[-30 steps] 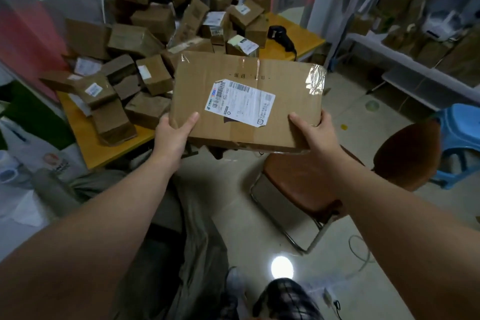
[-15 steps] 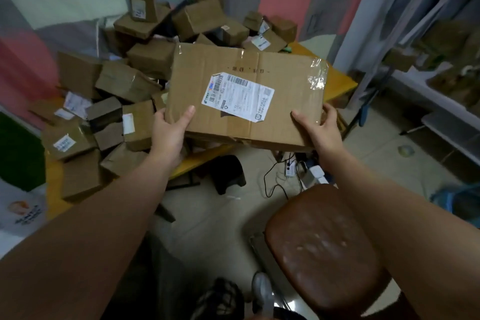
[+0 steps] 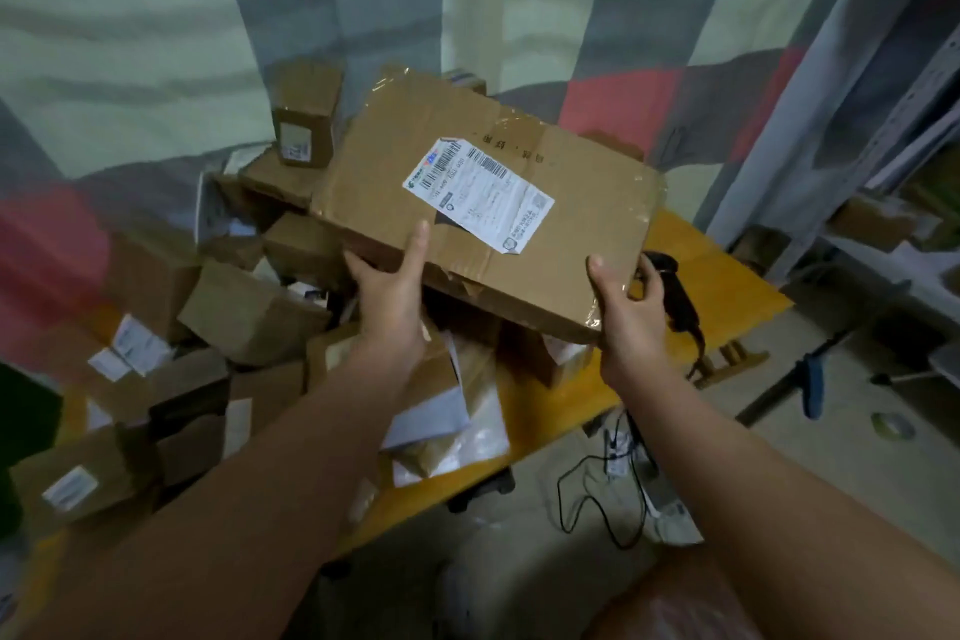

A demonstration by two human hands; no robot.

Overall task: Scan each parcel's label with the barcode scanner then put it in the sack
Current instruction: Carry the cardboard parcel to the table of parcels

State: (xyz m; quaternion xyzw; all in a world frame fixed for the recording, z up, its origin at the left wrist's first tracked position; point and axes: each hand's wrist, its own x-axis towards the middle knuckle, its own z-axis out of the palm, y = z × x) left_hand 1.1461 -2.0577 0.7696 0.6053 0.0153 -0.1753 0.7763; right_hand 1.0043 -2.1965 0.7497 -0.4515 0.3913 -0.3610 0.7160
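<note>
- Nearest the camera, the left hand [image 3: 392, 296] grips the near long edge of a flat brown cardboard parcel [image 3: 483, 203]. Its thumb lies on the top face and its fingers are tucked beneath.
- The right hand [image 3: 626, 312] grips the parcel's near right corner, with the thumb on top and the fingers curled round the short edge.
- The parcel is in the air above the yellow wooden desk [image 3: 727, 276], tilted, with its white printed shipping label [image 3: 478, 195] facing up and the barcodes unobstructed.
- Below the parcel, pale plastic mailer bags [image 3: 452, 431] lie at the desk's near edge.
- Just beyond the right hand, a black handheld barcode scanner [image 3: 675, 299] lies on the desk near its right edge, partly hidden by the fingers. Neither hand holds it, so no scan is under way.
- Whether this label has already been read cannot be told.
- No sack is in view, so nothing shows how many parcels have gone in.
- Further back and to the left, a heap of small brown cardboard boxes [image 3: 249, 312] with white labels covers most of the desk, up to its far edge.
- Judged from that heap, the bulk of the work is left. This parcel needs its label read, if it has not been, and then dropping in the sack. Every box on the desk needs the same.
</note>
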